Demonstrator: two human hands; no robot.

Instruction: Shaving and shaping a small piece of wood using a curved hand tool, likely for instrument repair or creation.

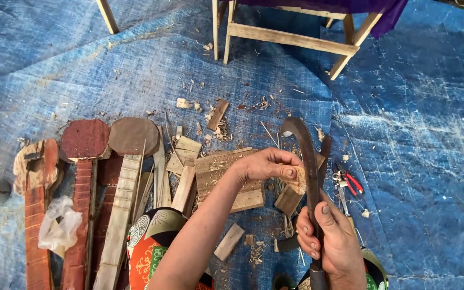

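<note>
Gripping a long, dark curved blade (pixel 308 161) by its lower end, the right hand (pixel 333 236) is wrapped fully shut around the handle, thumb laid up along the metal, while the left hand (pixel 267 164) pinches a small pale wood block (pixel 298 179) between closed fingertips and holds it right against the blade's inner edge, above a blue tarpaulin (pixel 414 139) littered with wood shavings (pixel 221 129). The chief hazard, by the look of it, lies in how close the left fingertips sit to the cutting edge: the block is small, and a slip of the blade or a sudden split along the grain could carry the steel into the fingers. A loose pinch could also let the block twist or drop among the offcuts. Nearby, carved wooden necks with round heads (pixel 111 177) lie side by side at the person's left, a cut plank (pixel 226 174) rests beneath the left wrist, and red-handled pliers (pixel 350 182) lie just right of the blade, near enough to snag a swinging tool. Legs of a wooden stool (pixel 291 37) stand well beyond.
</note>
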